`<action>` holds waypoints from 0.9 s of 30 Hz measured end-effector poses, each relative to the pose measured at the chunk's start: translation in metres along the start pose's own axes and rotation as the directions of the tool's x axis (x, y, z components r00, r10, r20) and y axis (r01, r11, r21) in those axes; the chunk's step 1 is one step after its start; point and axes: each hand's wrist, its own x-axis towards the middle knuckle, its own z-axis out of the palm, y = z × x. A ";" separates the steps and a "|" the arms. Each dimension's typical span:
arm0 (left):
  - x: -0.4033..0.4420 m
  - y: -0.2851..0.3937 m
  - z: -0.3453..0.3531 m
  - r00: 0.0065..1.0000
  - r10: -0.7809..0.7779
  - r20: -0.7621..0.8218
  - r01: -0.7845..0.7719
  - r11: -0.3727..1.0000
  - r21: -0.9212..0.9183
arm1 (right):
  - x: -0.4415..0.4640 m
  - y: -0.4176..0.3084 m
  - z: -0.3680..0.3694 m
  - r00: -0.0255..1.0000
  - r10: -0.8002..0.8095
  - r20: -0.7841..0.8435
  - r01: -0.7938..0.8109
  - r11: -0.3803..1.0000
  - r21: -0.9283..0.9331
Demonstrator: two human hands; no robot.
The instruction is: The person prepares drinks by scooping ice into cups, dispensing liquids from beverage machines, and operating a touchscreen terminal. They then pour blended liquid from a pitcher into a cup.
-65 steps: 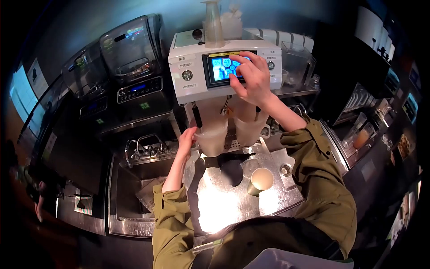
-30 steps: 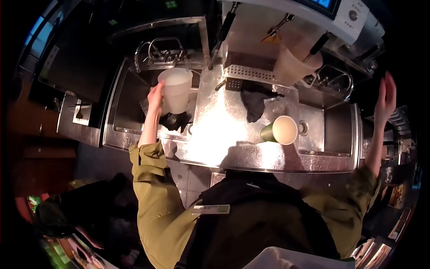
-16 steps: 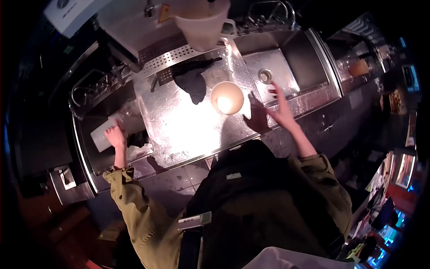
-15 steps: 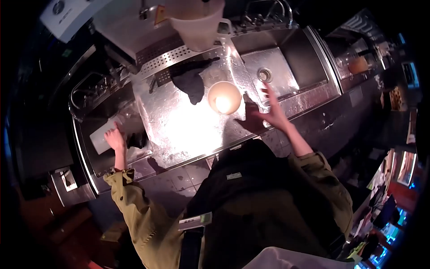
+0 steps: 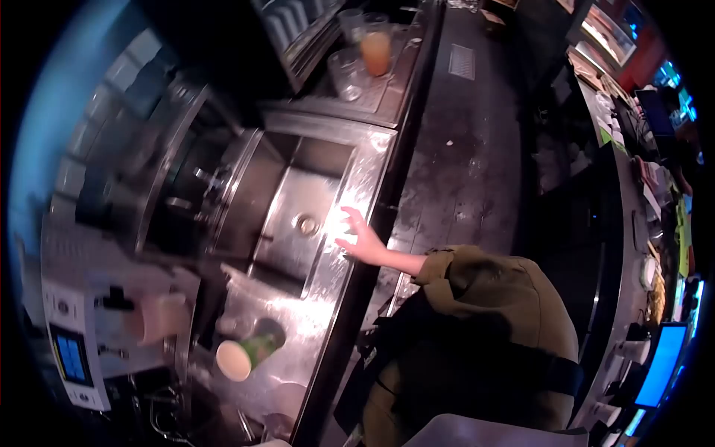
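Note:
My right hand (image 5: 360, 237) is over the front rim of the steel sink (image 5: 302, 201), its fingers apart and nothing in them. On the wet steel counter (image 5: 287, 339), nearer the machine, a green paper cup (image 5: 249, 355) leans or stands with its pale opening facing the camera. A translucent pitcher (image 5: 160, 319) is at the white dispensing machine (image 5: 82, 350), under its black handle. My left hand is outside the view.
Beyond the sink, a glass of orange drink (image 5: 376, 54) stands beside clear containers (image 5: 346, 74). A dark tiled floor (image 5: 465, 149) runs between this counter and another counter (image 5: 633, 246) on the right, which bears a lit blue screen (image 5: 661, 365).
The view has swung to the right. My left hand, earlier holding a pitcher over the left sink, has gone out of sight. My right hand remains empty, near the right sink's edge.

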 end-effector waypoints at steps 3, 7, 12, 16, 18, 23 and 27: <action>-0.077 0.053 0.082 0.979 -0.060 0.197 0.107 0.965 -0.239 | 0.040 0.036 -0.128 0.969 -0.050 -0.244 0.051 0.999 -0.002; -0.152 0.116 0.200 0.875 -0.063 0.481 0.292 0.860 -0.419 | 0.086 0.074 -0.278 0.938 -0.063 -0.341 0.036 0.996 -0.086; -0.182 0.213 0.417 0.670 0.054 0.741 0.447 0.767 -0.460 | 0.192 0.072 -0.394 0.912 -0.128 -0.389 0.141 0.990 0.006; -0.193 0.283 0.645 0.373 0.216 0.902 0.628 0.657 -0.417 | 0.282 0.145 -0.511 0.870 -0.131 -0.476 -0.007 0.961 -0.278; -0.207 0.322 0.758 0.314 0.288 0.905 0.644 0.636 -0.426 | 0.289 0.247 -0.600 0.917 -0.117 -0.382 -0.100 0.858 -0.504; -0.244 0.429 1.008 0.054 0.433 0.900 0.706 0.621 -0.341 | 0.112 0.364 -0.824 0.401 0.851 -0.339 -0.852 0.211 -0.479; -0.274 0.544 1.157 0.134 0.283 0.950 0.695 0.656 -0.294 | 0.038 0.332 -0.946 -0.066 0.822 -0.565 -0.978 -0.164 -0.125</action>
